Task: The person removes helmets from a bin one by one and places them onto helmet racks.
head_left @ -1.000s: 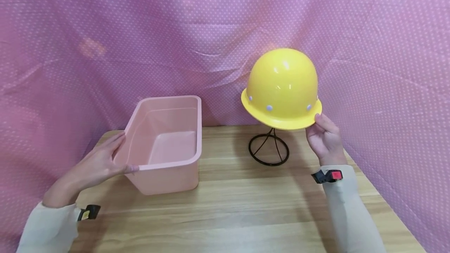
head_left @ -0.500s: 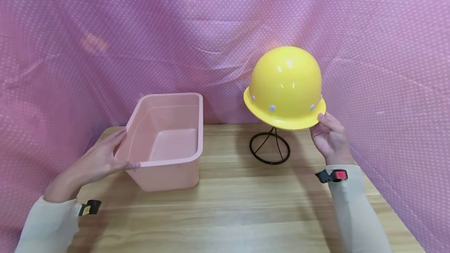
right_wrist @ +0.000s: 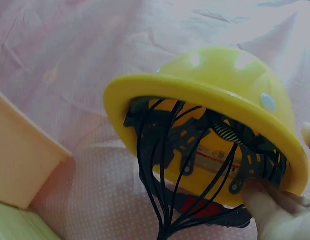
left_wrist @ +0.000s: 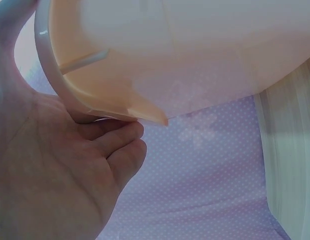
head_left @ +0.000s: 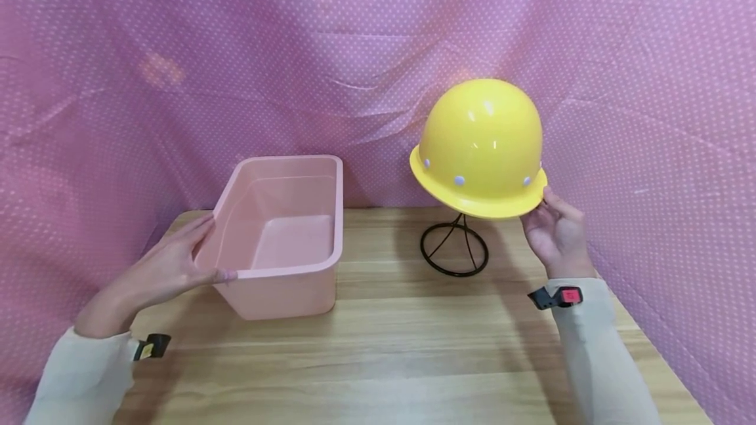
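Observation:
A yellow hard hat (head_left: pixel 481 143) sits tilted over a black wire stand (head_left: pixel 454 274) on the right of the table. The right wrist view shows the underside of the hard hat (right_wrist: pixel 220 87), its dark harness, and the wires of the stand (right_wrist: pixel 165 200) reaching up inside. My right hand (head_left: pixel 555 235) holds the brim at its right edge, with fingers beneath it. On the left, my left hand (head_left: pixel 162 272) grips the near left corner of a pink plastic bin (head_left: pixel 283 294). Fingers (left_wrist: pixel 127 155) lie under the outer rim in the left wrist view.
A light wood-grain table (head_left: pixel 384 359) carries the bin and the stand, which stand apart from each other. Pink dotted cloth (head_left: pixel 354 51) hangs behind and at both sides, close to the right forearm.
The right hand and hard hat have shifted slightly to the right in view, and the right thumb has slid toward the brim's edge. The left hand keeps its grip on the bin.

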A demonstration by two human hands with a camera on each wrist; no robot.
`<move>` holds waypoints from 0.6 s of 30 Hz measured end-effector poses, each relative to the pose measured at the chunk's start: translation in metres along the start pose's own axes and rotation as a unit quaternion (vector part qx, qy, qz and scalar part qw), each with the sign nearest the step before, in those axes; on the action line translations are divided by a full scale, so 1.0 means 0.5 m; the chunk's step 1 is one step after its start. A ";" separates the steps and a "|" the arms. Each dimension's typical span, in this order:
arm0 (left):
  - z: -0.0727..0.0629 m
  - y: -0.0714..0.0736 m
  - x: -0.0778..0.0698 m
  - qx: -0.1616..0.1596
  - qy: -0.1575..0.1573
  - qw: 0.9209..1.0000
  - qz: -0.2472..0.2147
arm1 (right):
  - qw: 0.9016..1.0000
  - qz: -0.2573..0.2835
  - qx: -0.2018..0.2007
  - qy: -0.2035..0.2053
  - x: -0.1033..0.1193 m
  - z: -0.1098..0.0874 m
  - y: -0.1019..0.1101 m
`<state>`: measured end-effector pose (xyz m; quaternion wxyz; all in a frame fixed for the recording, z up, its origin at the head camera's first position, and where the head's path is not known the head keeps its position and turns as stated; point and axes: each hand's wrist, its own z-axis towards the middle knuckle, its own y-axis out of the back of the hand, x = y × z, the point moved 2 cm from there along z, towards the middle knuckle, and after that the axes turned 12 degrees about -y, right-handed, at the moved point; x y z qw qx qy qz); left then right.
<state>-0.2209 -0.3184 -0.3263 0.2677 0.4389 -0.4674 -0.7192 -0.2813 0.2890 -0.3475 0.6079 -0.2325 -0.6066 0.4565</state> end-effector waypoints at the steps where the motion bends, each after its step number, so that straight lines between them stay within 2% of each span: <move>1: 0.001 0.000 -0.001 -0.003 -0.003 1.000 0.001 | 1.000 -0.001 -0.013 0.002 0.001 0.000 0.000; 6: 0.006 0.003 -0.008 -0.017 -0.024 0.999 0.015 | 0.995 -0.035 -0.089 0.030 0.005 0.001 0.003; 10: 0.006 0.012 -0.019 -0.010 -0.033 0.999 0.028 | 0.983 -0.096 -0.145 0.065 0.010 -0.001 0.003; 13: 0.011 0.019 -0.031 -0.006 -0.048 0.998 0.043 | 0.964 -0.159 -0.186 0.099 0.019 -0.004 -0.002; 18: 0.030 0.034 -0.059 -0.003 -0.066 0.995 0.069 | 0.922 -0.282 -0.227 0.133 0.041 -0.012 -0.025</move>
